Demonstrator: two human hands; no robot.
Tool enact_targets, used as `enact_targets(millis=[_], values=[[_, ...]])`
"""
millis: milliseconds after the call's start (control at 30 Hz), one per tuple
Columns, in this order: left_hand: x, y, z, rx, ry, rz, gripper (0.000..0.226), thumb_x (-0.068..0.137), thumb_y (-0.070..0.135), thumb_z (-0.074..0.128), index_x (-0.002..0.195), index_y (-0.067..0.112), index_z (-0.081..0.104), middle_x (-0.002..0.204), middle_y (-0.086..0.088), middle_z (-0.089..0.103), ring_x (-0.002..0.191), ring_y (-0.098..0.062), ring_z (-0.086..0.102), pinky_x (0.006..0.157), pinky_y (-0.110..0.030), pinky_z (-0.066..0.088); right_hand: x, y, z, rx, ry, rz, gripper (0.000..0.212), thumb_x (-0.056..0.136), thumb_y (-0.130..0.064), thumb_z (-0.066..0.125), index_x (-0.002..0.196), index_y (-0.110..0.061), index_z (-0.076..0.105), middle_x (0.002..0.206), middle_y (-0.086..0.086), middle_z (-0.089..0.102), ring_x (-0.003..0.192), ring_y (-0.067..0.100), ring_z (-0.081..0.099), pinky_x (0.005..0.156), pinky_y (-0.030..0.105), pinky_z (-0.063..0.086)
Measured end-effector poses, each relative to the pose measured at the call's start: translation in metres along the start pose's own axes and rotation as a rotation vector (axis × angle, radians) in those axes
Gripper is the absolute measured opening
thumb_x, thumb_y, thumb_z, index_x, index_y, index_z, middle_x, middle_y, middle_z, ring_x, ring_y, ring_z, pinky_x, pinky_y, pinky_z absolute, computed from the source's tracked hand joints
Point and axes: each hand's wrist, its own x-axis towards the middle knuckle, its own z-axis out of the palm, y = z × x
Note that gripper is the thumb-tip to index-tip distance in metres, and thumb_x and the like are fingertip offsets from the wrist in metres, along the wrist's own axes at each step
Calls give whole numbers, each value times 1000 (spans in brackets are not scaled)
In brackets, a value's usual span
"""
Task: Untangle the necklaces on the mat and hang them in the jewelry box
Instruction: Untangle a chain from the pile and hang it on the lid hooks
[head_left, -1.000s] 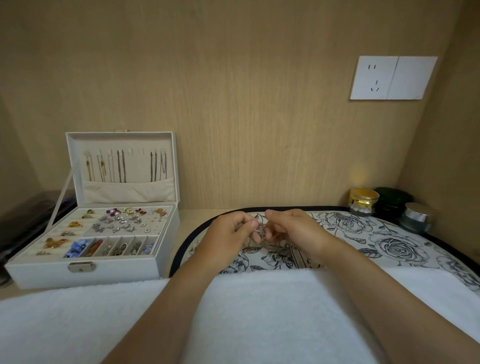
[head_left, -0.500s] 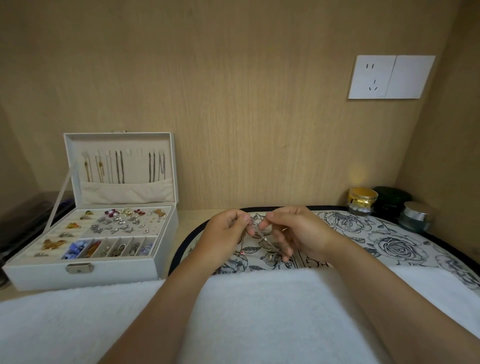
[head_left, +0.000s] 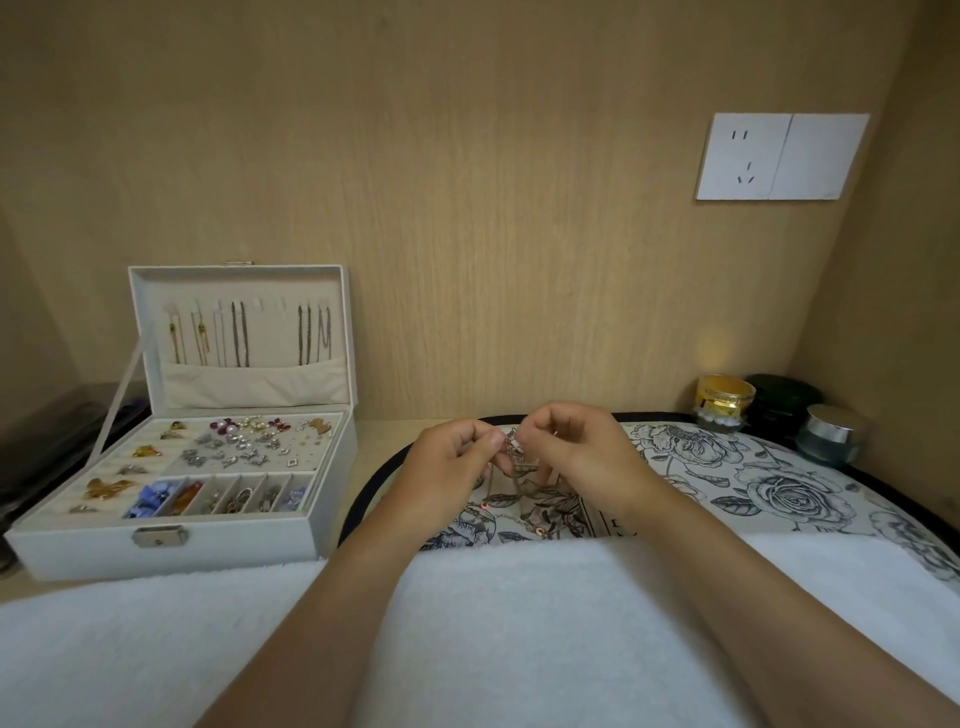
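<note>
Here the left hand (head_left: 451, 460) and right hand (head_left: 579, 453) pinch the tangled necklaces (head_left: 515, 458) over the mat (head_left: 753, 486), chains barely traceable.

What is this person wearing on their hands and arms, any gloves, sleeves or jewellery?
Nothing that shows. The left hand and right hand are ungloved, with no ring, watch or bracelet visible. Both forearms are uncovered down to the picture's bottom edge; no sleeve is in view.
</note>
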Motion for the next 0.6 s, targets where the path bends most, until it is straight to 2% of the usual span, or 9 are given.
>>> enact_targets(millis=[100,167,267,433,533,600], values=[[1,-1,1,6,-6,-7,25,99,21,54,80,19,71,69,8,71,63,-8,55,62,-22,47,2,1,4,-10,-15,-43,9,81,-18,82,86,-17,75,83,6,74,63,17,59,60,31,52],[2,-3,0,12,-11,-16,25,99,21,55,81,19,71,70,6,72,62,-6,56,64,-24,48,3,3,3,-27,-36,-45,8,83,-12,80,87,-19,78,82,2,76,63,13,62,61,26,54],[2,-5,-1,21,-23,-22,25,99,23,54,81,19,71,70,6,71,63,-7,56,66,-26,50,5,5,1,-32,-45,-12,9,87,-9,75,90,-17,79,82,4,77,62,10,66,59,20,52],[1,-3,1,-14,-27,-16,29,100,22,53,75,19,68,66,8,69,61,-8,55,62,-23,49,5,7,3,-80,5,-65,12,86,-7,76,91,-18,76,81,5,75,59,13,64,61,32,56],[1,-1,2,-29,-18,-24,31,101,21,52,74,17,67,64,8,68,59,-8,54,60,-20,48,3,7,4,-144,32,-112,10,85,-11,76,87,-21,79,76,-6,75,57,6,61,57,24,52],[1,-1,2,-46,-17,-36,32,101,21,51,74,16,68,63,7,67,58,-9,54,58,-21,48,1,4,4,-120,13,-116,8,85,-13,77,88,-20,81,76,-7,76,59,8,62,59,25,53]])
